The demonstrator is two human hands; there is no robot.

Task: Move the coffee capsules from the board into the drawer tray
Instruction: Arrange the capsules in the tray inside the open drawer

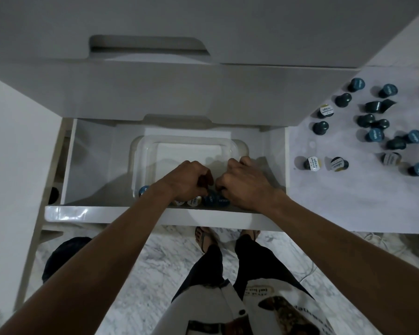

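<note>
My left hand [190,181] and right hand [242,182] crowd the tray's [140,151] 6 o'clock end, over the capsules [211,199] lying there. Toward 12 o'clock the tray floor is bare, but the cabinet front [179,93] overhangs it. At 9 o'clock the drawer [97,165] floor lies open. At 3 o'clock, scattered capsules dot the surface [324,194], with gaps between them.

Single head-worn wide-angle view, set above the open drawer [155,211]; faces steeply down and forward; near range, both forearms reaching in from the lower frame; board [348,189] at right edge; floor [140,298] directly beneath; no second view
</note>
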